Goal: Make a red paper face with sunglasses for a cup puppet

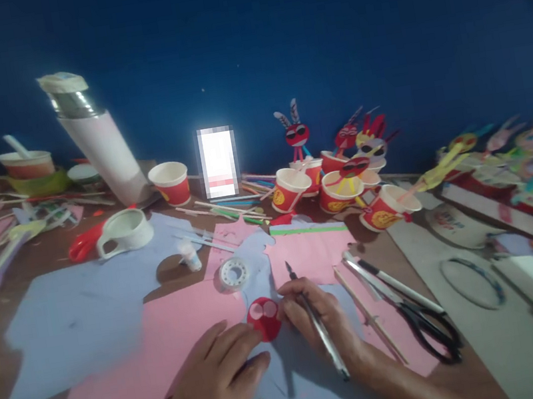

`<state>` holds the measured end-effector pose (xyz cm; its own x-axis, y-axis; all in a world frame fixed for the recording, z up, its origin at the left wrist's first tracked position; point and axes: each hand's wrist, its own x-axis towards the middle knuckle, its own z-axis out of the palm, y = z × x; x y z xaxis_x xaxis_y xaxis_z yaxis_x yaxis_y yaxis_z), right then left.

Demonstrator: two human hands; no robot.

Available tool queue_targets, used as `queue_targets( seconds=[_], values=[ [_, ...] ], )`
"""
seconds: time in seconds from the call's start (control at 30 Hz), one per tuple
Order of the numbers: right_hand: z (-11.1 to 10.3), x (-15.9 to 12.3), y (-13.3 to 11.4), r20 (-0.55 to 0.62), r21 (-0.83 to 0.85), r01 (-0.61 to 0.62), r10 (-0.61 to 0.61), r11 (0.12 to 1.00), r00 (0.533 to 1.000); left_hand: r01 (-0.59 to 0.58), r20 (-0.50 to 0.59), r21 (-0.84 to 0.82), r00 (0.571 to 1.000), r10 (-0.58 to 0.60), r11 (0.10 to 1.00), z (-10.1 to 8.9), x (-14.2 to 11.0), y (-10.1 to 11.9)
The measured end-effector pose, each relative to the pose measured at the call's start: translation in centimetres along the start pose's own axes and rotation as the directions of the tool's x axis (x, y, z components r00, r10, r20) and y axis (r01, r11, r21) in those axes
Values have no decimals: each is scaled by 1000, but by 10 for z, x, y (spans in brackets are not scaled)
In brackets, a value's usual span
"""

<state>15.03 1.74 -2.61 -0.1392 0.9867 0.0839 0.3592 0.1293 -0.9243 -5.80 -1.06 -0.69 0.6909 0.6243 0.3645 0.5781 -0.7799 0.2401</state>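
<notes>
My left hand (215, 386) lies on the pink paper sheet (136, 368) with its fingers stretched out, the fingertips touching a small red round paper piece (264, 318) with two pale ovals on it. My right hand (319, 322) is closed around a dark pen (316, 323) that runs from above the knuckles down past the wrist; its fingertips press against the right side of the red piece. A roll of clear tape (233, 273) lies just above the red piece.
Black-handled scissors (417, 317) and a thin wooden stick (369, 321) lie to the right. Several red paper cups (335, 188) with paper figures stand at the back, beside a white mug (124, 232), a glue bottle (189, 255), a tall flask (95, 139) and scattered sticks.
</notes>
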Motion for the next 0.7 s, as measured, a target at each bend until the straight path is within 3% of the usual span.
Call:
queue_targets(
  seconds=[0.23,0.53,0.7],
  values=[
    [-2,3,-3,-28,-49,31,-32,998,999,-120,-44,110,991,126,987,12,-3,-11],
    [0,-1,2,-4,-8,11,-11,1000,1000,29,28,70,999,-31,997,2,-2,0],
    [1,-2,4,-20,-71,6,-8,997,1000,-74,62,47,996,71,996,12,-4,-9]
  ],
)
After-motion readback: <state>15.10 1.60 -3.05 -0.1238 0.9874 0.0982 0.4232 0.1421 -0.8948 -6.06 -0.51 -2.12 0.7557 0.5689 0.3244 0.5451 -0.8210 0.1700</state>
